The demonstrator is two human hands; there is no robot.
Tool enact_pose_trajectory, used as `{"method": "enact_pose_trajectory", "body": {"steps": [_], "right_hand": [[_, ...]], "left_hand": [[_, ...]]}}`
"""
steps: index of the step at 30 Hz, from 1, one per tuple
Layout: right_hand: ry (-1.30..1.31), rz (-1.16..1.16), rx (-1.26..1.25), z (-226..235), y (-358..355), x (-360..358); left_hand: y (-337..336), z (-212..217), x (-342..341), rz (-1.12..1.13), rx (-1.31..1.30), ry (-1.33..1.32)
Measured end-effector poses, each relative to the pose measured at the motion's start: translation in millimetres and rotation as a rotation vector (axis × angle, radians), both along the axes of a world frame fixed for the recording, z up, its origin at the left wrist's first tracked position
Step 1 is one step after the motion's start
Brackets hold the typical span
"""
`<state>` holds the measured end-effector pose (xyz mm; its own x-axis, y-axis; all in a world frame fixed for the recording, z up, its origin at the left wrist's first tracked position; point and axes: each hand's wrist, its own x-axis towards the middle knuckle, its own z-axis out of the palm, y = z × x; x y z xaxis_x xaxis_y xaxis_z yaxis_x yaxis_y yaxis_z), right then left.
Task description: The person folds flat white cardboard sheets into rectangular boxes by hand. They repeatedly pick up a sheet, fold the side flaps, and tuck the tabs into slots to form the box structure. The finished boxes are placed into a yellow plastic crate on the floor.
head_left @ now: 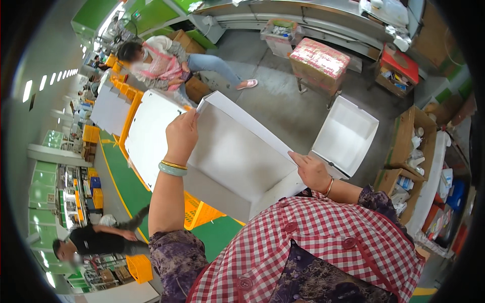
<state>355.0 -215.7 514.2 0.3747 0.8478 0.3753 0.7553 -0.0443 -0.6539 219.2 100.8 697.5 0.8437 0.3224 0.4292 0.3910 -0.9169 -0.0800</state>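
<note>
A large open white cardboard box (232, 146) is held up in front of my checked apron, its inside turned toward me. My left hand (182, 137) pinches the upper left corner of its raised edge. At the right end of that same edge, my right hand (311, 171) grips the wall, its index finger lying along the cardboard. The box's lower right part runs in behind the apron and is hidden. Beyond my right hand lies a second open white box (347, 132).
A white-topped worktable (151, 136) with yellow crates (198, 211) stands at left. Across from me a person (161, 63) sits; another (96, 240) walks at lower left. A covered stool (319, 60) stands ahead, and cardboard cartons (404, 139) line the right.
</note>
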Motion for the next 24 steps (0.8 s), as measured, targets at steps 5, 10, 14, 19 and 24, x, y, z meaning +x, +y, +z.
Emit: {"method": "enact_pose_trajectory", "body": {"steps": [5, 10, 14, 19, 24], "right_hand": [[-0.012, -0.086, 0.018, -1.4, -30.8, 32.7], [-0.029, -0.201, 0.016, -14.2, -55.7, 49.7], [-0.005, -0.321, 0.008, -25.6, -77.7, 58.4], [0.228, -0.532, 0.014, -44.4, -93.3, 63.3], [0.507, -0.791, -0.150, -86.1, -118.2, 71.3]], "left_hand": [[-24.9, -4.9, 71.7, -0.071, 0.149, -0.019], [-34.3, 3.8, 155.4, -0.329, -0.013, 0.091], [-50.2, 0.1, 209.7, -0.506, 0.089, 0.183], [-76.2, -53.8, 279.5, -0.503, 0.139, 0.220], [-114.7, -106.6, 322.9, -0.573, -0.393, 0.077]]}}
